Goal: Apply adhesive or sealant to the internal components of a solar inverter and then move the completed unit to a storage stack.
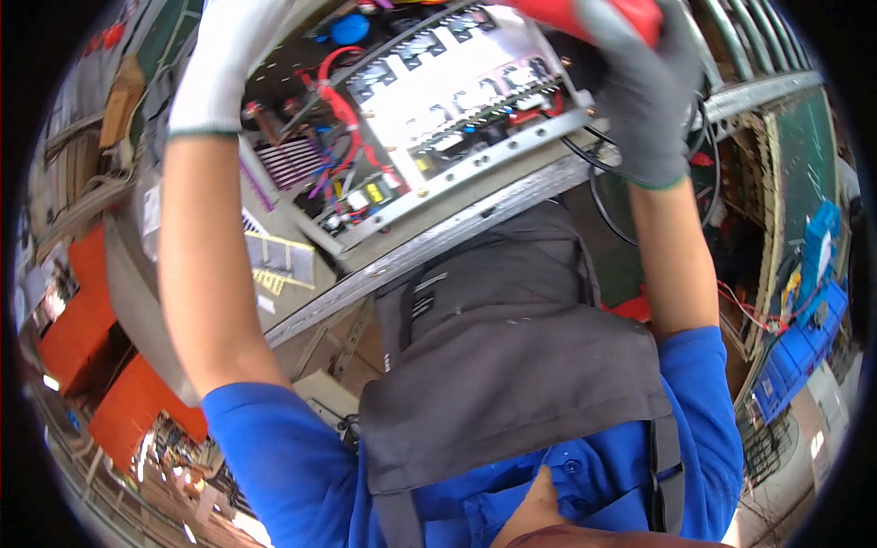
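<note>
An open metal chassis [475,169] packed with circuit parts sits on the workbench in front of me. Inside it are a shiny silver plate [438,91], a red cable bundle [340,105] and rows of small electronic parts. My left hand [228,68], in a white glove, reaches over the chassis's left side; its fingers are cut off by the upper edge. My right hand [644,100], in a grey glove, is closed around a smooth red tool [557,15] above the right end of the chassis. The tool is partly out of view and its exact kind is unclear.
Black cable [600,205] loops below my right hand. A metal rail [438,228] edges the bench. Label sheets [281,260] lie left of the chassis. Orange panels [146,402] stand at the left, a blue bin [799,352] at the right, and metal bars [754,36] at the upper right.
</note>
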A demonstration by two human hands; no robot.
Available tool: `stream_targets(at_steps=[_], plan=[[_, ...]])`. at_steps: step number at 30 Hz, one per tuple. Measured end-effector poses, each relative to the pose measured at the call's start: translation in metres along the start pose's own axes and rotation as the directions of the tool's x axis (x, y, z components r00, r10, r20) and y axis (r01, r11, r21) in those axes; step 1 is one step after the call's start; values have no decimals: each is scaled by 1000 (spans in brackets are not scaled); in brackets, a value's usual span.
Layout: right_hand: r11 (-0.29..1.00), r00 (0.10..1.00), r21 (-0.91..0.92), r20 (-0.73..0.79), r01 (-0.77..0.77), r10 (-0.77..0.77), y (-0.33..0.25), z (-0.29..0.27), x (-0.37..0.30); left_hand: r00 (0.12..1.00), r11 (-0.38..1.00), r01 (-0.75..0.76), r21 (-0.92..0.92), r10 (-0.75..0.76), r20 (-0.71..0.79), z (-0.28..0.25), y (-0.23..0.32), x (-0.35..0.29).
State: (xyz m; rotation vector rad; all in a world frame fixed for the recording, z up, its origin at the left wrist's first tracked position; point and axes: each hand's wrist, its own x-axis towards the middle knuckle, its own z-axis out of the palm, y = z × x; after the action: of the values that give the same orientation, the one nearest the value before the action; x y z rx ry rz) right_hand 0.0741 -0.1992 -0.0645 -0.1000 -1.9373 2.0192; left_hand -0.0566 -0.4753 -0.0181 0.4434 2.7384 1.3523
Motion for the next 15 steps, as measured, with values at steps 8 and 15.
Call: stream_targets(at_steps=[8, 15], plan=[[977, 957, 31, 206, -213, 202, -51, -15, -58, 875, 951, 223, 215, -98, -474, -59, -35, -197], [968, 847, -167, 527, 186, -72, -82, 38, -70, 781, 936, 350, 44, -266, -565, -31, -46, -282]])
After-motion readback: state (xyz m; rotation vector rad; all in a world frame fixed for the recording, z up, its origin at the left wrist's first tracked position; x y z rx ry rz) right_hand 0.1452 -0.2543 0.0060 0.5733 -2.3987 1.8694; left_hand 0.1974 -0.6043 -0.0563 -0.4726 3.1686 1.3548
